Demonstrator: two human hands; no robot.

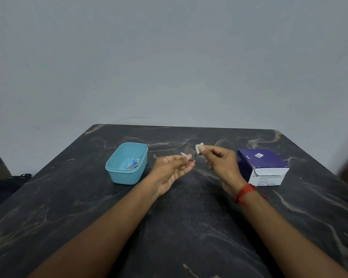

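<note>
Two bare forearms stretch forward over a dark, veined stone table [189, 227], the right wrist tied with a red thread [243, 194]. Above the middle of the tabletop, clear of its surface, the left hand [172, 168] lies palm up. Its thumb and first finger pinch a small metal tool [193, 156] by its lower end, and the remaining fingers lie loosely extended beneath. The tool slants up and to the right, toward the other hand.

Just beside it, the right hand [221, 162] pinches a small white pad [199, 148] between thumb and fingertips, its other fingers curled in toward the palm. The pad meets the upper end of the tool, so that tool and pad are held together in the narrow gap between the two hands. Whether the pad wraps round the metal or only touches it is too small to tell.

To the left of the hands, near but apart from them, a teal plastic container [125, 177] stands open on the table. A few slim instruments [133, 163] lie in it, one with a blue part. To the right, at about the same depth, sits a purple and white carton [263, 163], its printed front facing the camera; the lettering is too blurred to read in full. Beyond the far edge of the table rises a plain grey wall [169, 57].
</note>
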